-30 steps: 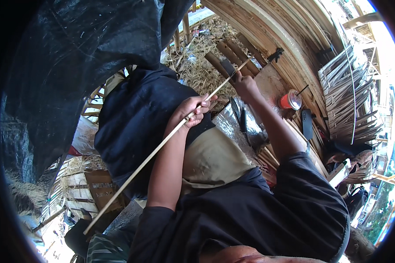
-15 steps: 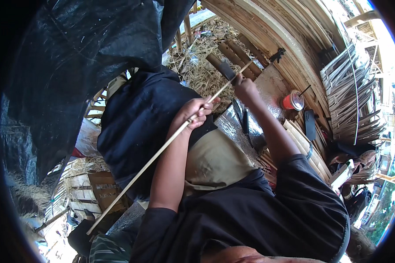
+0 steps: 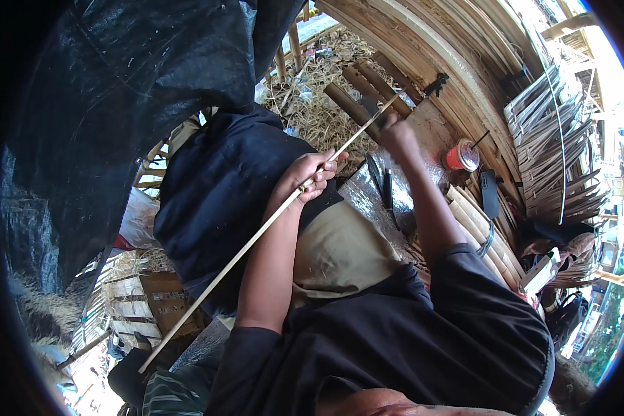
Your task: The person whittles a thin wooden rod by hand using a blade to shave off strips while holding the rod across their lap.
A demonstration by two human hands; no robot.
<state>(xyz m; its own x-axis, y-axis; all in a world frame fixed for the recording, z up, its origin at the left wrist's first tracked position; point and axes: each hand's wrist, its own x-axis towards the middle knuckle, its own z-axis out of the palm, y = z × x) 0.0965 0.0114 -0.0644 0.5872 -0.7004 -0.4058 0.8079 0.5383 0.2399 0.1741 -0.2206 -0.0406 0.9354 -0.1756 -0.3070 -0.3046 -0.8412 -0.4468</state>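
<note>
A long, thin pale strip, apparently bamboo (image 3: 239, 255), runs slantwise from the lower left up to the bamboo pieces at the far side. My left hand (image 3: 309, 177) is closed around its upper part, over the dark cloth (image 3: 222, 166) on my lap. Near the strip's far end, my right hand (image 3: 401, 141) is closed and smeared by motion. It grips a broad dark-bladed knife (image 3: 371, 107), whose blade is blurred and lies by the strip; its handle is hidden in my fist.
Split bamboo pieces (image 3: 347, 102) lie beyond the strip, beside a heap of shavings (image 3: 319, 114). Another black-handled tool (image 3: 387, 191) rests on a silvery sheet (image 3: 357, 194). At right are a red cup (image 3: 462, 155), a phone (image 3: 489, 194) and a tied bamboo bundle (image 3: 489, 243). Black sheeting (image 3: 139, 104) hangs left.
My right hand has shifted slightly to the right with the knife, and both are more blurred. My left hand and the strip have hardly moved.
</note>
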